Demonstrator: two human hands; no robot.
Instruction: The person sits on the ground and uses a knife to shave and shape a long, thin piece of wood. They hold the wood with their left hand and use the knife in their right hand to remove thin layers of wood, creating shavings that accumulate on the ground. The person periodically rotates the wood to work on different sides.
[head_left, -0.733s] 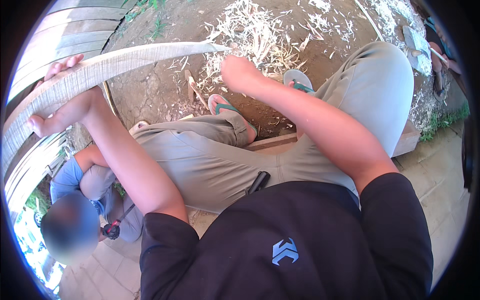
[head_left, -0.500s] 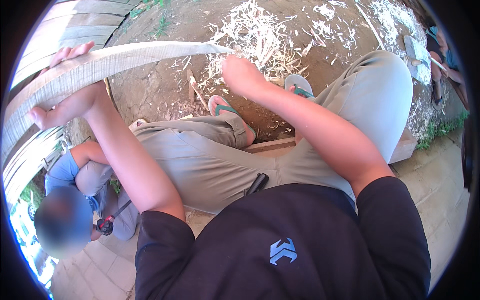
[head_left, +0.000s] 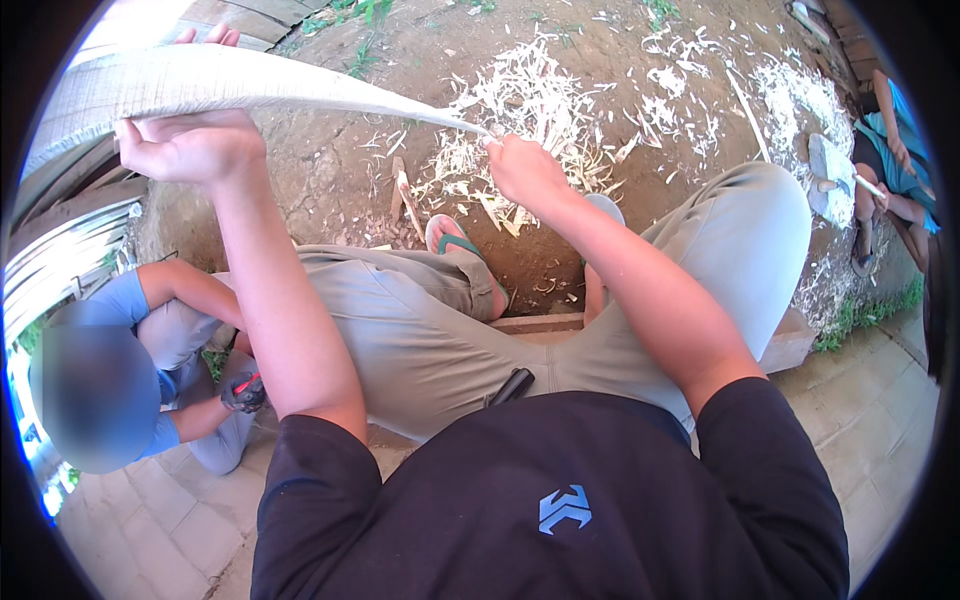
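Scene is lit by bright daylight, shadows are kept soft. Highlights are clipped at the upper left and far left rim. Strong fisheye bending is seen toward the edges, with a black vignette ring around the frame. Centre is rendered sharp; one face at lower left is blurred out.

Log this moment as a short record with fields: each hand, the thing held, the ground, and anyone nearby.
left hand: the left hand grips the wide part of a long pale strip, raised at the left
right hand: the right hand pinches the strip's thin tip
strip: tapers from wide at the left to a point at the right hand
ground: bare dirt with a pile of pale shavings
feet: a sandalled foot on the dirt
nearby: a person in a blue shirt crouches at the left
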